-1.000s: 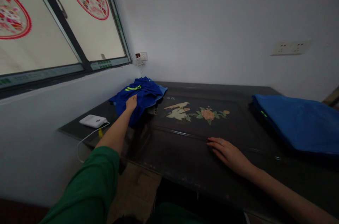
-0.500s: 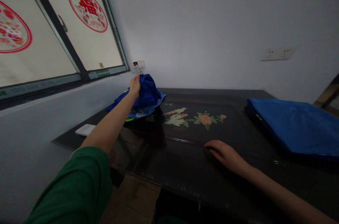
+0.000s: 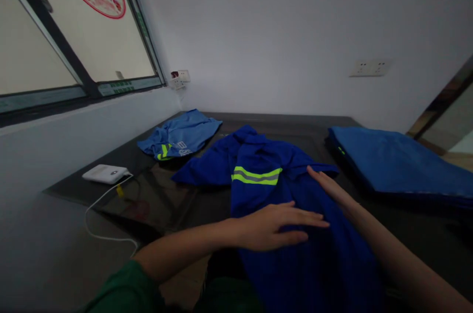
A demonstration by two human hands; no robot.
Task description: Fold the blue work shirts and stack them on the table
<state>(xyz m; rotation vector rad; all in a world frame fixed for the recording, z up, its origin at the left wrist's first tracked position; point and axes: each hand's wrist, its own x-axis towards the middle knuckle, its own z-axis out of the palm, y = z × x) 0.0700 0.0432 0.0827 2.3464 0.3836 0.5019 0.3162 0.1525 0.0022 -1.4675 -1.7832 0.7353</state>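
A dark blue work garment point(image 3: 254, 153) with a yellow-and-silver reflective band lies crumpled across the table, its lower part hanging over the front edge towards me. My left hand point(image 3: 279, 226) is over its middle, palm down with fingers stretched out; whether it presses on the cloth I cannot tell. At the garment's right side, my right hand point(image 3: 328, 185) lies with extended fingertips by the fabric's upper edge. Neither hand grips anything visible. A second, lighter blue garment point(image 3: 192, 130) with white lettering and yellow trim rests at the table's back left.
The dark glossy table point(image 3: 295, 121) meets the wall at its back. A flat blue stack of folded cloth point(image 3: 402, 160) sits on the right. At the left edge is a white power bank point(image 3: 105, 173) with a white cable point(image 3: 90, 209) drooping off the table. A window point(image 3: 121, 47) is on the left.
The dark blue garment came from the back left to the table's middle and front, spread out. My left hand let go of it and moved right; my right hand shifted slightly onto the cloth.
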